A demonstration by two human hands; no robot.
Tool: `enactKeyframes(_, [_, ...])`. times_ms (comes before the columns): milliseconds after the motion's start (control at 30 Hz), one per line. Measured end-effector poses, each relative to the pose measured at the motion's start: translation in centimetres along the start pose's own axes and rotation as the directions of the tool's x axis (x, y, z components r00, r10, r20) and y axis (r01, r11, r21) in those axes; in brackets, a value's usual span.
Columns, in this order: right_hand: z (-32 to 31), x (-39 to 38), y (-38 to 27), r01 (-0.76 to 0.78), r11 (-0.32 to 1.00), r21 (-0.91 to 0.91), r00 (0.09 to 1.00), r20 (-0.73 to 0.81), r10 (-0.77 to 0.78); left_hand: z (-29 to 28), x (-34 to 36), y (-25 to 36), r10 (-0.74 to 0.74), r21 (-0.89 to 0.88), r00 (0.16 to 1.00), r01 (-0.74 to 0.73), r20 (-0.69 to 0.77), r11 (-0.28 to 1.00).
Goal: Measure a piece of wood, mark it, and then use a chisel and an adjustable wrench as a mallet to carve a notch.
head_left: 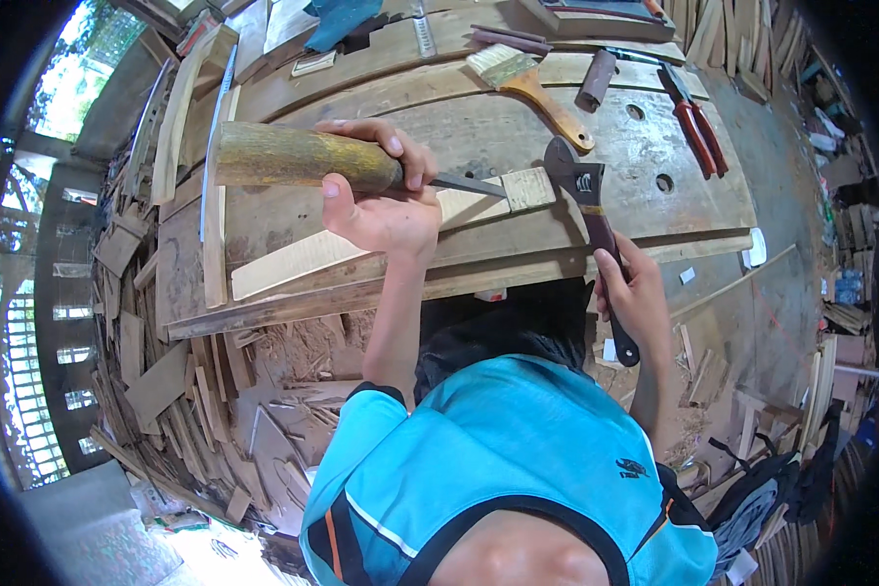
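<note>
My left hand [393, 200] is wrapped round the chisel [293, 158] where its thick, worn wooden handle meets the blade, with the thumb sticking out. The blade points right, and its tip lies at the marked end of a pale wood strip [308, 256] on the workbench [410, 127]. In my right hand [639, 289] is a dark adjustable wrench [598, 223], gripped along its handle. Its head is up beside the strip's right end, near the chisel tip. Whether the wrench touches the strip I cannot tell.
A paintbrush [537, 93] with a wooden handle and red-handled pliers [695, 132] lie on the bench's far right part. A dark short cylinder [597, 80] sits between them. Wood offcuts [161, 386] are heaped on the left floor, with sawdust [313, 356] below the bench edge.
</note>
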State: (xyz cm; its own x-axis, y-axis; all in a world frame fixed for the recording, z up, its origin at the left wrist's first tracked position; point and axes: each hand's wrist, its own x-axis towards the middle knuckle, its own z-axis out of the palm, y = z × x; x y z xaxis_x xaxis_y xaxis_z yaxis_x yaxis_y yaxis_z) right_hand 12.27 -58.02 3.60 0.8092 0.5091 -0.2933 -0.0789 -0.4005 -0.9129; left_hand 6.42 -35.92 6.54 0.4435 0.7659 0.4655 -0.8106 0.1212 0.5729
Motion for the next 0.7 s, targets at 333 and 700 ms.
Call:
enactKeyframes(333, [-0.04,0.02,-0.06,0.013,1.0,-0.012,1.0,0.012,-0.013,-0.3,0.24,-0.07,0.048,0.024,0.996,-0.046,-0.074,0.999])
enactKeyframes(700, [0.01,-0.08,-0.1,0.002,1.0,-0.013,1.0,-0.003,-0.002,-0.52,0.24,-0.12,0.039,0.014,0.996,-0.038,-0.083,0.999])
